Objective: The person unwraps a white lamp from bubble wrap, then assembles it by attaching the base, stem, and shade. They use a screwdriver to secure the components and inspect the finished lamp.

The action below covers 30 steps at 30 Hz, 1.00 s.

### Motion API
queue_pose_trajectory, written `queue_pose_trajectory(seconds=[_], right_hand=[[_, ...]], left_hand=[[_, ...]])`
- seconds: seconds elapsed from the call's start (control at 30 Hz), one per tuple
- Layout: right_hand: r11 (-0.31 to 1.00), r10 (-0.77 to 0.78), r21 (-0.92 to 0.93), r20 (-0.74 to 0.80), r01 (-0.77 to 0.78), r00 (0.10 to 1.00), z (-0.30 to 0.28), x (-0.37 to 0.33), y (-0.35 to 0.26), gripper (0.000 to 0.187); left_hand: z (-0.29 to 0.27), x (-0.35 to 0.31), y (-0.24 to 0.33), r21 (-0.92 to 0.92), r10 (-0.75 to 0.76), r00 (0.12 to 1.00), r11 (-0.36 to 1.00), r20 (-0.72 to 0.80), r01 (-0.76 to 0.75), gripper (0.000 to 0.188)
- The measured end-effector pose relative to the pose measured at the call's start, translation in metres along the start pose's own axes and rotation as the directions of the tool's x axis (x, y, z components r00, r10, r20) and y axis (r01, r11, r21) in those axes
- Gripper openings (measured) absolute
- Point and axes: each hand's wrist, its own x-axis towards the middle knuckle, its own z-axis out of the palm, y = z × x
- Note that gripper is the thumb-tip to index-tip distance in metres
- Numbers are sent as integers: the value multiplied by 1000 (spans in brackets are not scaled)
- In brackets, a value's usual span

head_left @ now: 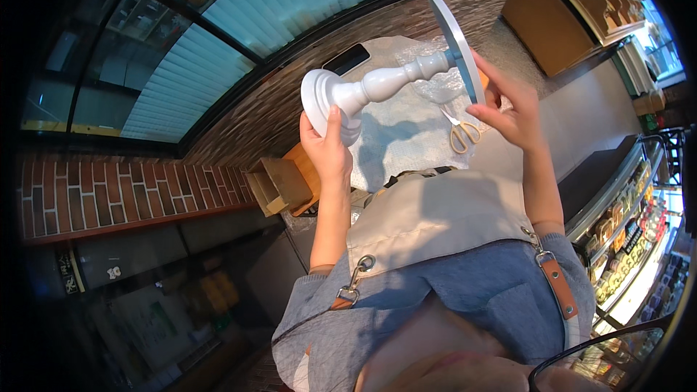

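A glossy white cake stand (pixel 392 83) with a turned stem is held on its side above the table. Its stepped round base points left, and its flat round plate stands nearly on edge at the right. My left hand (pixel 328 147) grips the base, thumb on the near side. At the plate's rim, my right hand (pixel 512 105) has its thumb on the near edge; its other fingers are partly hidden behind the plate. Scissors (pixel 459 136) with pale handles lie below the stand on the table, beside crumpled clear bubble wrap (pixel 439 89).
The small table (pixel 396 134) has a pale covering. A black phone (pixel 347 59) lies at its far edge, near the brick wall and window. An open cardboard box (pixel 274 183) stands at left. Display shelves (pixel 617 218) with goods are at right, a brown cabinet (pixel 541 14) at far right.
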Motion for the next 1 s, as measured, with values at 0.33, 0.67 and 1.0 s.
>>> queue_pose_trajectory(seconds=[0.33, 0.67, 1.0], right_hand=[[938, -279, 202, -44, 282, 959, 7, 94, 27, 39], [558, 516, 629, 248, -541, 820, 27, 88, 99, 61], [-254, 591, 922, 386, -291, 708, 55, 1, 74, 19]], left_hand=[[4, -20, 16, 47, -21, 999, 999, 34, 19, 31], [15, -25, 35, -84, 100, 995, 991, -24, -102, 26], [22, -28, 25, 84, 259, 959, 964, -114, -251, 20]])
